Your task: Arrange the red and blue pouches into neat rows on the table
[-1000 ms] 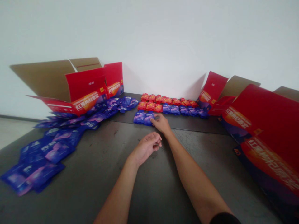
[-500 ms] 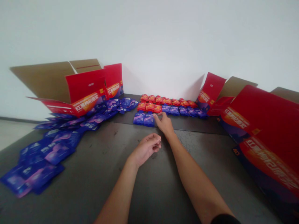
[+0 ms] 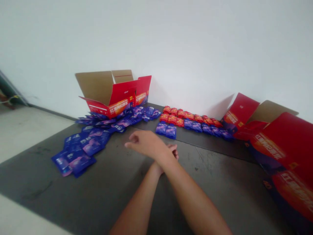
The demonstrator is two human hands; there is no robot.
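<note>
My right hand (image 3: 143,142) crosses over my left wrist and points left towards a spread pile of blue-purple pouches (image 3: 94,143). Its thumb and fingers are apart with nothing between them. Under the right forearm, my left hand (image 3: 174,150) is partly covered; its visible fingers are curled in and no pouch shows in them. Just beyond the hands, two blue pouches (image 3: 166,129) lie side by side. Behind them are rows of red-orange pouches (image 3: 172,120), with more blue pouches (image 3: 207,128) continuing the second row to the right.
At the back left stands an open red carton (image 3: 122,99) with its flaps up, pouches heaped against it. Open red cartons (image 3: 271,143) line the right side. The dark table (image 3: 102,195) meets a white wall (image 3: 186,49) behind; floor shows at the left.
My right hand has left the blue pouches at the front row and swung left across my left wrist. The view has turned left. My left hand is now partly hidden.
</note>
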